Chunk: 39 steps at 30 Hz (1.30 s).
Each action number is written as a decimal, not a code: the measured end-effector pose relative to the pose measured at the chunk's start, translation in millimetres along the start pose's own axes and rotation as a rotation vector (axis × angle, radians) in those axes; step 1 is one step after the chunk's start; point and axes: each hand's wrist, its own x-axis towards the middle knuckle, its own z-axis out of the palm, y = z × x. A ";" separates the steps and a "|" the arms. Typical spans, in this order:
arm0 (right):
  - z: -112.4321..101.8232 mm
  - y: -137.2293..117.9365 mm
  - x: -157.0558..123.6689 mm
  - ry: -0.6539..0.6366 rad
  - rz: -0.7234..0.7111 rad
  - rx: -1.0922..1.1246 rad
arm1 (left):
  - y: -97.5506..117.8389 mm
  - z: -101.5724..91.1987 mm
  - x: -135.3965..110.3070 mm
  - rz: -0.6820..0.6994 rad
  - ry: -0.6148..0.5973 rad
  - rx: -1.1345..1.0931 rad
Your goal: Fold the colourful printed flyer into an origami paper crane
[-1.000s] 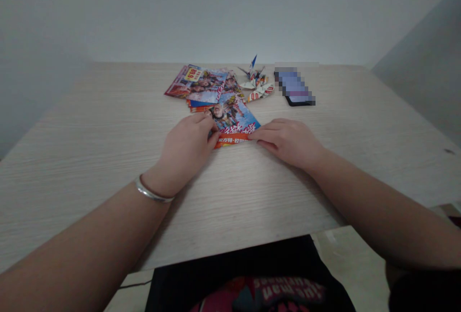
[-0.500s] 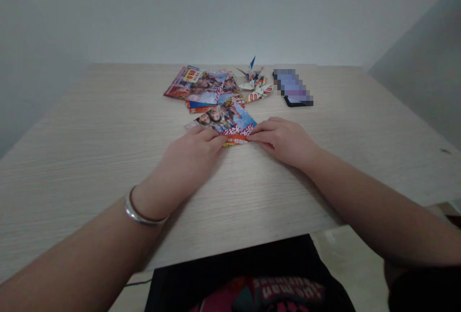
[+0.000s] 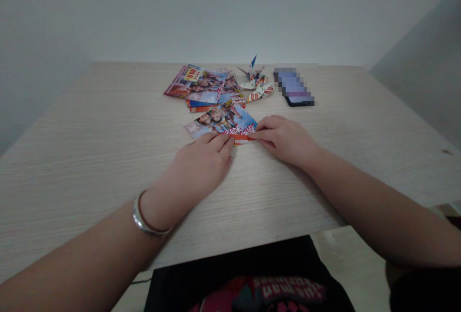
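A colourful printed leaflet [image 3: 230, 115] lies on the table between my hands, with pictures of people on it and an orange strip along its near edge. My left hand [image 3: 205, 163] is palm down at the near left edge, fingers close together and bent onto the paper, holding it against the table. At the right corner, my right hand [image 3: 283, 139] pinches the leaflet between thumb and fingers. The fingers hide both ends of the near edge.
Behind the leaflet lies a pile of similar leaflets [image 3: 201, 84]. Paper cranes [image 3: 256, 84] folded from printed paper stand beside it. Farther right is a phone [image 3: 293, 89] with a blurred screen. The pale wooden table [image 3: 108, 125] meets a wall at the back.
My left hand has slid slightly right along the leaflet's near edge, covering more of the orange strip. My right hand stays at the right corner.
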 end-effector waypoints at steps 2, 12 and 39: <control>-0.9 -0.7 0.7 -0.005 -0.002 0.003 | 2.2 -0.5 -0.1 -0.020 -0.013 -0.012; 1.8 -4.5 6.2 -0.030 0.039 0.032 | 6.3 -2.4 -2.7 -0.050 -0.058 -0.016; -14.8 -1.9 2.1 -0.113 0.041 -0.031 | 12.2 -7.8 -0.5 -0.101 -0.061 -0.001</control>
